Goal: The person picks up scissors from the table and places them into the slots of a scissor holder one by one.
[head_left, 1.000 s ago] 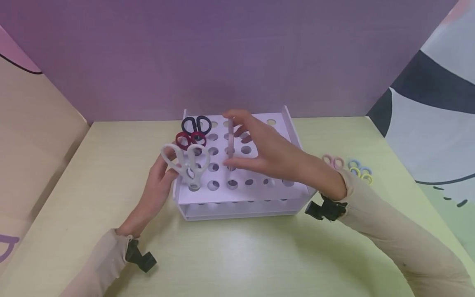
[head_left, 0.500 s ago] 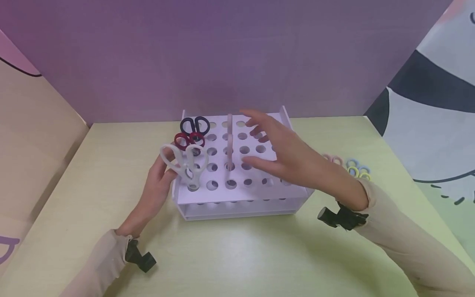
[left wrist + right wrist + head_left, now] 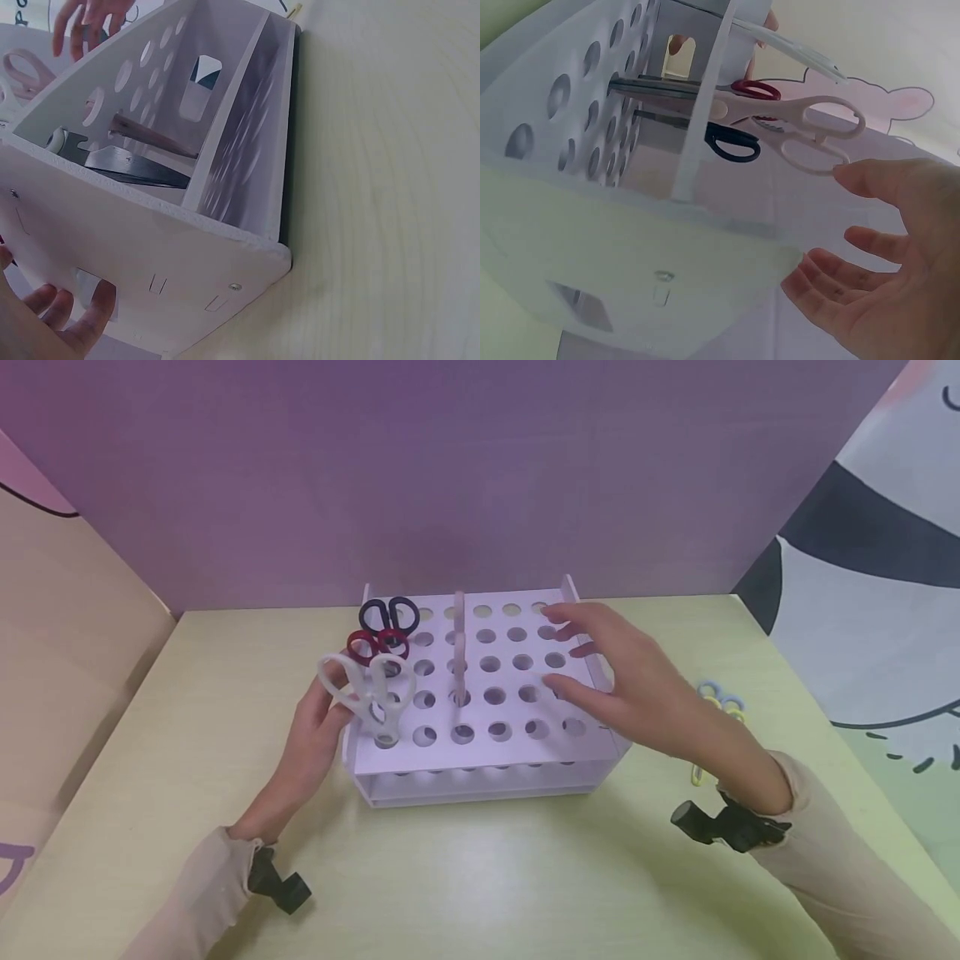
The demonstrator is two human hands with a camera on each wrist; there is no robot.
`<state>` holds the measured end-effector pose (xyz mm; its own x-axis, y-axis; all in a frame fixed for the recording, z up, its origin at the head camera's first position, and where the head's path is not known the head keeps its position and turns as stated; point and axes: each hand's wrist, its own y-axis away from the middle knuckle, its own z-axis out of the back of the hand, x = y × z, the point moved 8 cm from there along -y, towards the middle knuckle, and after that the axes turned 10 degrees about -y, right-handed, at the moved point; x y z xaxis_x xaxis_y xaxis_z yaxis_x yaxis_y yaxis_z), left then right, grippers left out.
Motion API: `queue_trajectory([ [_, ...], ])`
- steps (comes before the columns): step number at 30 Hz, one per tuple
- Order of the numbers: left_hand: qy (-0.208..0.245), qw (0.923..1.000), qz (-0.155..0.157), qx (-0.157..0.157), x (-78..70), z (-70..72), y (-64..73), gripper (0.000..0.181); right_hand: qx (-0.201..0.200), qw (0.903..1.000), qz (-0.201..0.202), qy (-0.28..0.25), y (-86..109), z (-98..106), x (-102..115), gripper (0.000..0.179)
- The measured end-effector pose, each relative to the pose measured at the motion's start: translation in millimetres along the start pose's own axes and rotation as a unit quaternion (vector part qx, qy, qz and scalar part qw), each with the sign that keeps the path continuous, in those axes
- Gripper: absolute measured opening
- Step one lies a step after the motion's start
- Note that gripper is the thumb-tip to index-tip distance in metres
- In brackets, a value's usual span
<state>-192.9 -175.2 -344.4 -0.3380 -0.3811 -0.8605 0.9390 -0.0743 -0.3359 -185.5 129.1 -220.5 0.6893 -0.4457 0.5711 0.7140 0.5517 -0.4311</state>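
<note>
My left hand (image 3: 311, 735) holds the left side of the white perforated rack (image 3: 517, 743), fingers (image 3: 58, 307) at its slot in the left wrist view. White-handled scissors (image 3: 378, 693), red-handled scissors (image 3: 378, 645) and black-handled scissors (image 3: 388, 614) stand in its left column of holes. Pink-handled scissors (image 3: 459, 652) stand upright, edge-on to the head camera, a couple of columns further right; their blades go through the rack in the right wrist view (image 3: 795, 120). My right hand (image 3: 637, 685), fingers spread and holding nothing, hovers over the rack's right side.
On the table right of the rack lie blue-handled scissors (image 3: 708, 687) and yellow-handled scissors (image 3: 737, 713), partly behind my right forearm. A purple wall (image 3: 480, 485) rises behind the rack. Several rack holes (image 3: 495, 695) stretch across its top panel.
My right hand let go of the pink-handled scissors and moved right, fingers spread. Its forearm now covers the small pink-handled scissors on the table. The left hand stays on the rack.
</note>
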Motion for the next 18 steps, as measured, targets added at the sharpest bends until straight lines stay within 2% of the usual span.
queue_trajectory([
  [6, 0.003, 1.0, 0.003, 0.003, 0.2, 1.8, 1.1, 0.055, -0.026, 0.9994, 0.02, -0.005, 14.4, 8.8, -8.3, 0.055],
  [9, 0.007, 1.0, 0.002, 0.006, 1.3, 3.1, 1.8, 0.055, -0.034, 0.9985, 0.022, -0.037, 23.3, 12.2, -15.6, 0.047],
  [13, -0.001, 0.9998, 0.01, 0.018, 3.8, 3.9, 3.6, 0.055, -0.042, 0.9965, -0.004, -0.072, 38.2, 16.9, -28.8, 0.045],
  [18, -0.052, 0.9974, 0.021, 0.046, 3.9, 5.3, 10.5, 0.054, -0.057, 0.9959, -0.039, -0.058, 59.1, 26.4, -46.0, 0.046],
])
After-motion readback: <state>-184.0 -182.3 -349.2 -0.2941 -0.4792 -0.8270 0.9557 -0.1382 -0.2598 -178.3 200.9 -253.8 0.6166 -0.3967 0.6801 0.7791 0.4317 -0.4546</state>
